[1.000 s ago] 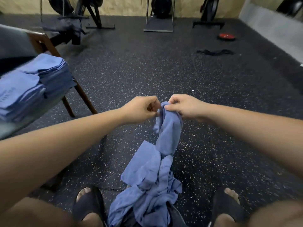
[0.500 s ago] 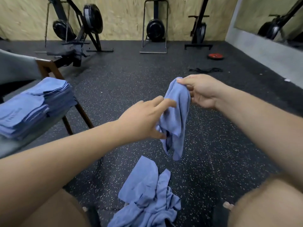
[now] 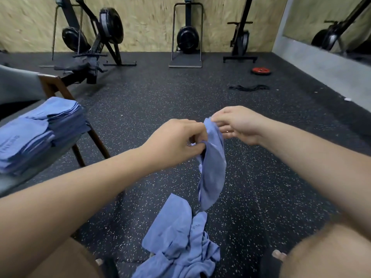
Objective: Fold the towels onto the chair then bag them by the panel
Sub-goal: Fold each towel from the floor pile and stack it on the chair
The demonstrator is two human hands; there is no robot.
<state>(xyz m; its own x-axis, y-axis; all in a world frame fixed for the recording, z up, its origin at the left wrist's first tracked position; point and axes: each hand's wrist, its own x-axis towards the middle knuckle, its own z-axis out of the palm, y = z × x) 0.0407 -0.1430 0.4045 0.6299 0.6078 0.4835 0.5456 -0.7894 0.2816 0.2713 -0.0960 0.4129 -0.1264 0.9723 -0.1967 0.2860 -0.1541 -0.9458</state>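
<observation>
Loose pile [image 3: 180,237] of blue towels on the floor [image 3: 160,101], nearest the viewer. Above it, one towel [image 3: 212,171] hangs clear of the pile, pinched at its top edge by the left hand [image 3: 176,143] and right hand [image 3: 239,125], held close together. Left, a folded stack [image 3: 40,133] lies on the chair [image 3: 52,84]. Beyond, a red plate [image 3: 261,70] lies on the floor and machines [image 3: 187,37] stand at the wall.

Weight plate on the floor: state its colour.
The weight plate is red; head view shows it.
</observation>
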